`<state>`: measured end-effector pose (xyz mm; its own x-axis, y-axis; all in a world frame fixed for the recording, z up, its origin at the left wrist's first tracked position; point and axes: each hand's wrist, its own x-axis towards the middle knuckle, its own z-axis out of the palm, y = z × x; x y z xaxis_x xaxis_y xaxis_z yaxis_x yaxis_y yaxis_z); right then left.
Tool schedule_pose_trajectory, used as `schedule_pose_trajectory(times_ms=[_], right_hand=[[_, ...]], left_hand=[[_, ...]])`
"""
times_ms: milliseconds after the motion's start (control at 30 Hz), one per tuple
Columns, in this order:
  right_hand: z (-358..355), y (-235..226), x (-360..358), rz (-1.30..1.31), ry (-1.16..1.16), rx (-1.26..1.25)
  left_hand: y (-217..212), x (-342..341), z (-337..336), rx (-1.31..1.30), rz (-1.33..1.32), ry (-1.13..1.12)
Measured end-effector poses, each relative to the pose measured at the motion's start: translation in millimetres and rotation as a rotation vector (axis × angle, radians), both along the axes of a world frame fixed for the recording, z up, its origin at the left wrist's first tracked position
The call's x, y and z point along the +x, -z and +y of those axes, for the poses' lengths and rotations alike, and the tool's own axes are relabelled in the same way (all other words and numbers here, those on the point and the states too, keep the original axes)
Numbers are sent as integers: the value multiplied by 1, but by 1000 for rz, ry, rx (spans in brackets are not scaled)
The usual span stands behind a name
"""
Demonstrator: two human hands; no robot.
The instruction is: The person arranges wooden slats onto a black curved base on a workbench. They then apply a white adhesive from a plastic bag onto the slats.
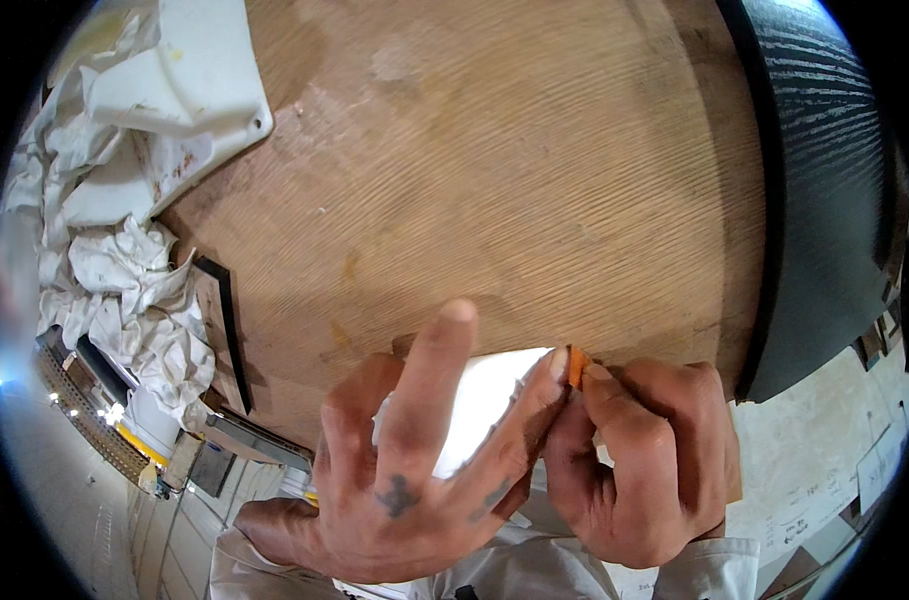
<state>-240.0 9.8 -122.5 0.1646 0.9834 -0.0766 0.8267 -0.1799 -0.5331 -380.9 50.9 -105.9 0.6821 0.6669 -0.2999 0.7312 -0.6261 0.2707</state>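
At the near side of the wooden table [515,190], the right hand [640,455] pinches 1 small orange strip [577,367], just right of a white piece [490,405]. The left hand [425,480] spreads over that; I can't tell whether it grips. White rags [145,330] lie left, a black panel [825,220] right.

Dark tattoos [398,496] mark the left hand [420,515]; sleeves [723,570] are whitish.

Your wooden surface [515,210] is tan-brown, lined with fine wavy grain. The small piece [578,367] you pinch is orange, the larger piece [487,398] beside it bright white. You wear pale grey sleeves [713,566]; the crumpled cloth [160,335] is white, the curved panel [825,210] black with pale streaks.
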Motion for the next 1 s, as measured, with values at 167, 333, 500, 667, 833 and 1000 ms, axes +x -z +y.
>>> schedule_pose_trajectory(times_ms=[167, 333, 500, 667, 833, 1000], right_hand=[[2, -2, 2, 3, -12, -7], [8, -4, 3, -25, -62, -31], [3, -9, 8, -33, -86, -95], [-12, -7, 13, 44, -12, -134], [-21, -4, 16, 23, -15, -94], [-25, 4, 26, 141, -26, -18]], left_hand=[[-4, 1, 2, -6, 10, 18], [-1, -2, 1, -23, -24, -8], [0, -3, 1, -22, -25, 0], [-3, -7, 1, -55, -9, 4], [35, -33, -2, 145, -219, 207], [23, -29, 3, 117, -153, 216]])
